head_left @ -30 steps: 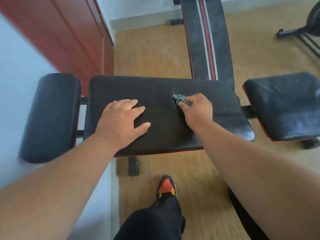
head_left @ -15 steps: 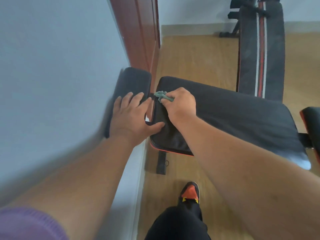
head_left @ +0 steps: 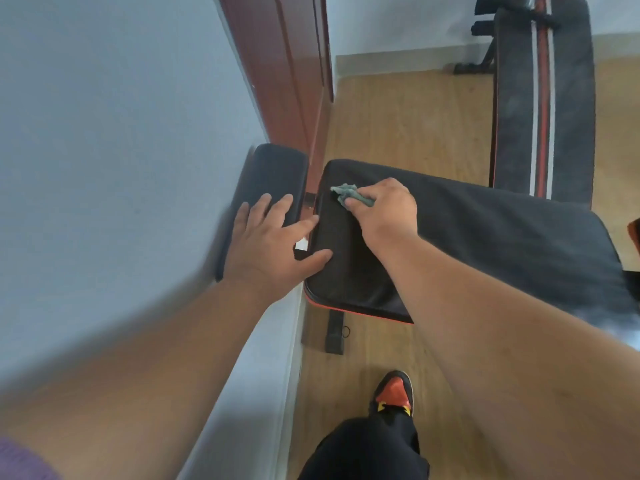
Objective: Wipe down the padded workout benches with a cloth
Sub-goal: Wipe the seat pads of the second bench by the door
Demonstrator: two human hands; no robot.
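A long black padded bench pad with red trim lies across the middle. My right hand is closed on a small grey-green cloth and presses it onto the pad's left end. A smaller black pad sits to the left, against the wall. My left hand lies flat with fingers spread, bridging the gap between the small pad and the long pad. It holds nothing.
A pale wall and a red-brown door close off the left side. A second bench with red and white stripes stands behind on the wooden floor. My shoe and dark trouser leg are below.
Both hands have slid left along the long pad, from its middle to its left end. My left hand now rests across the gap onto the small pad. The view has swung left.
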